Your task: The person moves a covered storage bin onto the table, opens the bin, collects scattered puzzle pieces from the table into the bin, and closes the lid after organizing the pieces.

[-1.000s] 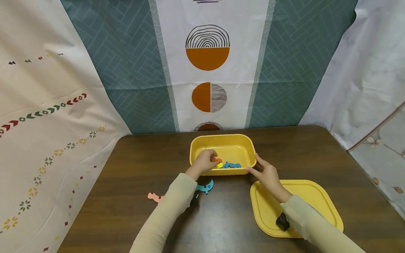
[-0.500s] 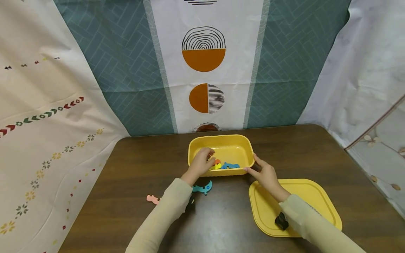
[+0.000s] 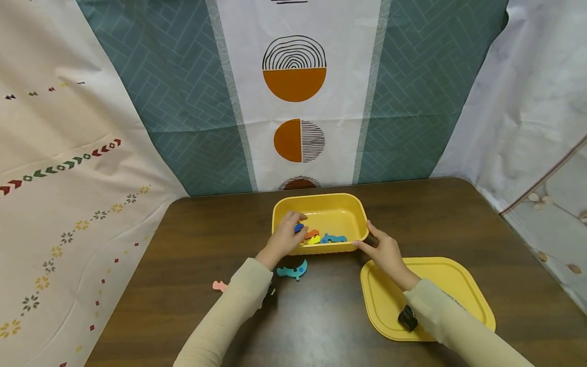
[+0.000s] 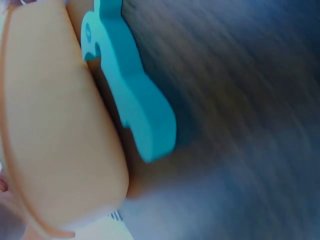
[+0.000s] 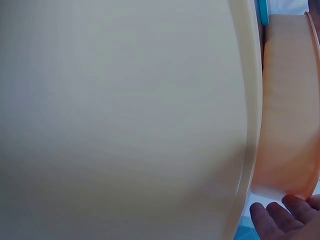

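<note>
My left hand [image 3: 286, 233] is over the left part of a yellow plastic box [image 3: 339, 221], fingers bent. A dark blue piece [image 3: 299, 227] shows between its thumb and fingers; whether they touch it is unclear. Beside it in the box lie an orange piece [image 3: 313, 234], a yellow piece [image 3: 314, 240] and a blue animal-shaped piece [image 3: 334, 238]. My right hand [image 3: 387, 257] pinches the box's near right corner between thumb and fingers. In the left wrist view, a teal toy piece [image 4: 135, 95] lies against the box's outer wall [image 4: 60, 125]; the left hand's grip is not shown there.
A yellow lid [image 3: 449, 275] lies flat on the brown table [image 3: 321, 316] under the right forearm. A pink piece [image 3: 220, 286] is partly covered by the left sleeve [image 3: 229, 306]. Black devices [image 3: 407, 318] sit at the wrists. Patterned cloth [image 3: 293, 112] hangs behind the table.
My left hand has shifted left inside the box, uncovering more of the orange and yellow pieces; the dark blue piece now shows. My right hand stays at the box's corner.
</note>
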`<state>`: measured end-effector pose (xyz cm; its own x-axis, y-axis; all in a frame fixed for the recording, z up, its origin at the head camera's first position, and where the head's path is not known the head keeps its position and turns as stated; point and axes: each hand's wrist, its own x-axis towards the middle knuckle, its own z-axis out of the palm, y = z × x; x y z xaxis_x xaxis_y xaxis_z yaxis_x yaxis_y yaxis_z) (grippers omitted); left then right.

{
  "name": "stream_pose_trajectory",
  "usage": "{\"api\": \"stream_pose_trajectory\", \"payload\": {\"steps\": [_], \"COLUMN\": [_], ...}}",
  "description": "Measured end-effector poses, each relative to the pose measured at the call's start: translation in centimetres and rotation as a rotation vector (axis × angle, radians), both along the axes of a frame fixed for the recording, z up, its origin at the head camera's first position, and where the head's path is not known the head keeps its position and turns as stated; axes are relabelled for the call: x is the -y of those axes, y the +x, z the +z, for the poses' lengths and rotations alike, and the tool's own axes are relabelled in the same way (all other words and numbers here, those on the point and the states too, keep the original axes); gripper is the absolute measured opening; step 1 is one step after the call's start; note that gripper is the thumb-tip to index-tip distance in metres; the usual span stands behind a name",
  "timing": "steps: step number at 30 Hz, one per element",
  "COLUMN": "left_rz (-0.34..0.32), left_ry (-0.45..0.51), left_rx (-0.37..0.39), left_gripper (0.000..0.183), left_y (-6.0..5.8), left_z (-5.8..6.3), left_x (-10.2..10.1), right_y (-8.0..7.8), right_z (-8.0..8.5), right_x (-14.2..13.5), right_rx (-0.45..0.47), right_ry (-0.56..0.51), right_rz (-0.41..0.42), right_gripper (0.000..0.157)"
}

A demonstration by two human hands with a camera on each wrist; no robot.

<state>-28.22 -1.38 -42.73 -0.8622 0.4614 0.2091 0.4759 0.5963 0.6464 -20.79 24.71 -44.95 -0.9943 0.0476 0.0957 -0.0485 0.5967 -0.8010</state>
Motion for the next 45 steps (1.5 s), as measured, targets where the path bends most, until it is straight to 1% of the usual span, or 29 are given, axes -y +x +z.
{"api": "stream_pose_trajectory", "payload": {"steps": [2,7,8,14,20,23,24,31,34,40,45], "left_rz": [0.008,0.03,0.036,0.06,0.058,0.072,0.079,0.099,0.104,0.082,0.081], "left_ry": [-0.012,-0.023,-0.02,-0.013,0.003,-0.006,0.001,0.0,-0.006,-0.01,-0.028], "left_rx": [-0.011,-0.084,-0.087,-0.084,-0.149,-0.134,-0.109,-0.093,-0.069,-0.078,-0.075], "left_gripper": [0.029,0.028,0.028,0.027,0.023,0.025,0.026,0.025,0.025,0.026,0.026], "left_y": [0.1,0.4,0.5,1.0,1.6,1.9,1.9,2.3,2.6,3.2,3.6], "left_z": [0.3,1.1,1.2,1.4,1.4,1.5,1.6,1.5,1.6,1.6,1.5], "left_x": [0.4,1.5,1.7,2.8,3.9,4.5,4.6,5.7,6.0,6.7,7.1], "right_y": [0.0,0.1,0.2,0.4,0.4,0.5,0.5,0.4,0.4,0.3,0.3], "right_z": [0.0,-0.1,-0.1,-0.2,-0.1,-0.1,-0.2,-0.1,-0.1,-0.2,0.0], "right_x": [0.0,-0.2,-0.2,-0.1,0.1,0.2,0.2,0.3,0.3,0.3,0.3], "right_rx": [-0.001,0.006,0.01,0.025,0.012,0.006,0.004,-0.014,-0.021,-0.014,-0.011], "right_ry": [0.003,0.012,0.013,0.014,0.025,0.037,0.041,0.07,0.079,0.075,0.065], "right_rz": [-0.001,-0.013,-0.011,-0.005,-0.01,-0.011,-0.011,-0.015,-0.013,-0.01,0.001], "right_gripper": [0.078,0.079,0.079,0.08,0.079,0.079,0.079,0.078,0.079,0.078,0.078]}}
